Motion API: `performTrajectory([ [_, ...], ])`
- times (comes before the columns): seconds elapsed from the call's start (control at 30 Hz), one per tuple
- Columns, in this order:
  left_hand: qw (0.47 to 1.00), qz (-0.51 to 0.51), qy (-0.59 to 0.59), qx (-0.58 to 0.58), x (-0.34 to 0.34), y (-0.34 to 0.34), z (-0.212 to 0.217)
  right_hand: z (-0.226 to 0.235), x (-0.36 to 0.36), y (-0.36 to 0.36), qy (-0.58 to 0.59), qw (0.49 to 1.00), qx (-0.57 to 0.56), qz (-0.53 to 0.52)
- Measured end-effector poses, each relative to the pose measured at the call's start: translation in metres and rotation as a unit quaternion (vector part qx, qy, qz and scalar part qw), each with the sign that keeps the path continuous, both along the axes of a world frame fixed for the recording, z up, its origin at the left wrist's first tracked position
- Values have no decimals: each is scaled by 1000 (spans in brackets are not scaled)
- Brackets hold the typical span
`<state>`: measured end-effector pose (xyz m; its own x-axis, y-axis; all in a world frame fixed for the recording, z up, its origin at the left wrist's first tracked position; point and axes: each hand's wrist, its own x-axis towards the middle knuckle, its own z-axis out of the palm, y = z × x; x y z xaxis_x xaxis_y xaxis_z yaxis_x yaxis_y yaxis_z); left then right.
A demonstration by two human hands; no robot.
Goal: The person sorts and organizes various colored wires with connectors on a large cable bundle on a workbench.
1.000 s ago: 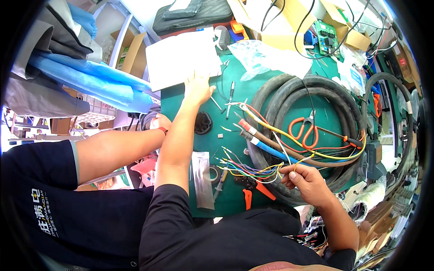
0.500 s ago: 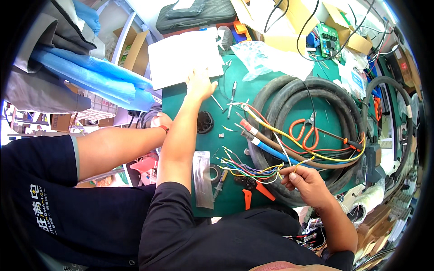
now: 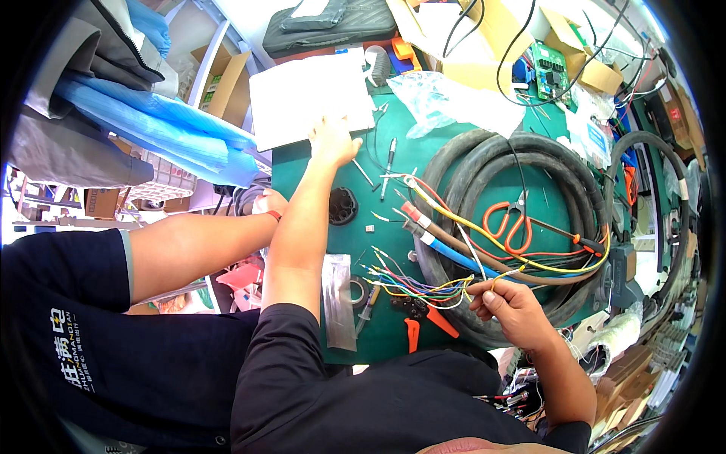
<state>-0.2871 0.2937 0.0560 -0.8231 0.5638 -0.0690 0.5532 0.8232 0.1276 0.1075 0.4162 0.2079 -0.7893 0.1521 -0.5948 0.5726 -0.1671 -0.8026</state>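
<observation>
A: What do we have in our right hand (image 3: 508,312)?

B: A bundle of thin coloured wires (image 3: 435,290), pinched between thumb and forefinger. The wires run leftward from those fingertips, and their ends fan apart over the green mat (image 3: 363,250).

A: And our left hand (image 3: 331,144)?

B: It lies flat on the white sheet (image 3: 295,98), far ahead and to the left of the right hand, thumb standing out from the fingers — glare washes out the fingertips, so we cannot tell how widely they spread.

A: What do we see near the right hand?

B: Just left of it, a hand tool with orange handles (image 3: 443,321) sits by the wires. Beyond that hand lies a coil of thick black cable (image 3: 461,181), with orange-handled scissors (image 3: 512,225) across it. A screwdriver (image 3: 588,244) rests ahead and to the right.

A: And around the left?

B: A pen (image 3: 391,155) lies to its right, and a round black part (image 3: 342,206) lies nearer us. A co-worker's hand (image 3: 270,203) shows left of our left forearm — mostly hidden, so we cannot read its grip.
</observation>
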Motion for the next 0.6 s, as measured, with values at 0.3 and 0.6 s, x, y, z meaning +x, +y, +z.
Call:
performTrajectory([
  [0.3,999,-25,29,-36,-1,1,-2,-1,0,0,3,1000,-8,-4],
  [0.6,997,-29,11,-73,-2,5,3,0,0,0,1,1000,-3,2],
])
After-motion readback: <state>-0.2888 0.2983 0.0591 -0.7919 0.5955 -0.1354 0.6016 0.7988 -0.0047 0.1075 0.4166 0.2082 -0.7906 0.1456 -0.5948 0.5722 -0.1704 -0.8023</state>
